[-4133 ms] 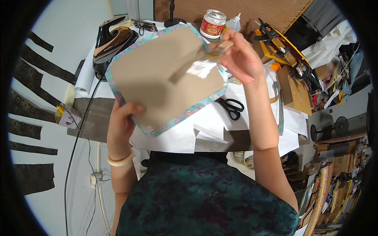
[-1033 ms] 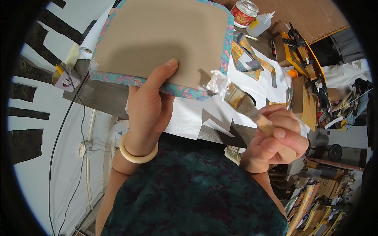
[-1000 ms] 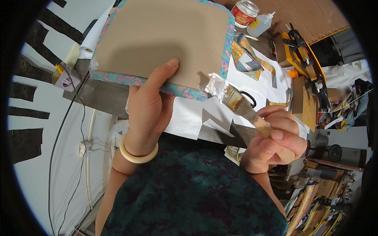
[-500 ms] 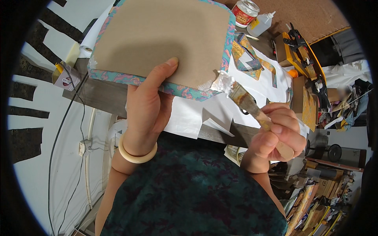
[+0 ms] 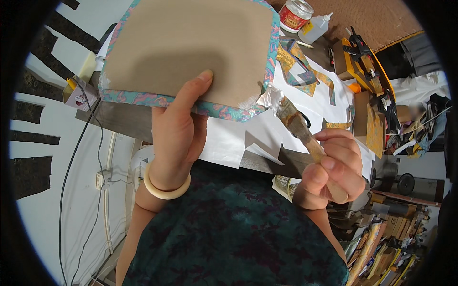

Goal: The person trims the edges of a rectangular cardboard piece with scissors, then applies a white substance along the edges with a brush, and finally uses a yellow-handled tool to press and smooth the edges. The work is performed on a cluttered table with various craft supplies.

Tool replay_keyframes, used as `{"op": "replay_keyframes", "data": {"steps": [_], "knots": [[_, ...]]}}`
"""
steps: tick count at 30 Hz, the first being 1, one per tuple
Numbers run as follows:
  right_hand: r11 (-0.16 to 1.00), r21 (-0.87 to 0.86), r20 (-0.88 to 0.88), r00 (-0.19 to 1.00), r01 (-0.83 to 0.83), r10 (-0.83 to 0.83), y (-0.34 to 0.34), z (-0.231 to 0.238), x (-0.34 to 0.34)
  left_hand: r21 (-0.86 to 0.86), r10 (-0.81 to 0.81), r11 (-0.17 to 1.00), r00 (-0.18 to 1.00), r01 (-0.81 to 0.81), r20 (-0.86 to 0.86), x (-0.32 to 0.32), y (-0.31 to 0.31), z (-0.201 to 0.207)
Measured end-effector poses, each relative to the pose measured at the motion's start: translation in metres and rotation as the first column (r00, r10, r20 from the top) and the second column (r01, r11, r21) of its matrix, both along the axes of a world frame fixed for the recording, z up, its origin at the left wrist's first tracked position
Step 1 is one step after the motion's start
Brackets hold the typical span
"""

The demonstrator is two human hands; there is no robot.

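Observation:
My left hand [image 5: 183, 121] grips the near edge of a brown board [image 5: 191, 38], its thumb flat on the face and its fingers underneath. Teal and pink marbled paper is folded over the board's edges. White paste marks the near left and near right corners. Between the thumb and fingers of my right hand [image 5: 336, 164] is a flat wooden-handled brush [image 5: 298, 124]. Thick white paste coats its bristles, which touch the board's near right corner.
White paper sheets [image 5: 267, 136] and marbled scraps [image 5: 291, 57] cover the table below. A red-labelled jar [image 5: 296, 16] and a squeeze bottle [image 5: 315, 28] stand at the back. To the right are a yellow tool holder [image 5: 350, 62] and a cardboard box [image 5: 369, 119].
The board has shifted slightly left in my left hand. The brush handle has swung slightly downward, and more paste shows on the near right corner.

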State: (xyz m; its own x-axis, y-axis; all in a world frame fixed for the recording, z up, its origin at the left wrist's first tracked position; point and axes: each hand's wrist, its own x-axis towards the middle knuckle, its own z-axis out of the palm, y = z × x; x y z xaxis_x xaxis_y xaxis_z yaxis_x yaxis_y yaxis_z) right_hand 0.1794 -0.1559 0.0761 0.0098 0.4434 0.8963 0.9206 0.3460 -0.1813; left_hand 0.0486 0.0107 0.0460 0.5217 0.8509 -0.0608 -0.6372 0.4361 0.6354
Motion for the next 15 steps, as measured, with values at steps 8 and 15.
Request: {"op": "replay_keyframes", "data": {"steps": [8,15], "knots": [[0.991,-0.129,0.124,0.992,0.033,-0.017,-0.006,0.010,-0.006,0.000,0.018,1.000,1.000,-0.018,-0.020,-0.001,-0.001,-0.001],[0.998,-0.064,0.152,0.988,-0.017,0.027,-0.001,0.006,-0.003,0.004,0.030,1.000,0.999,-0.030,-0.018,0.000,0.000,-0.002]]}}
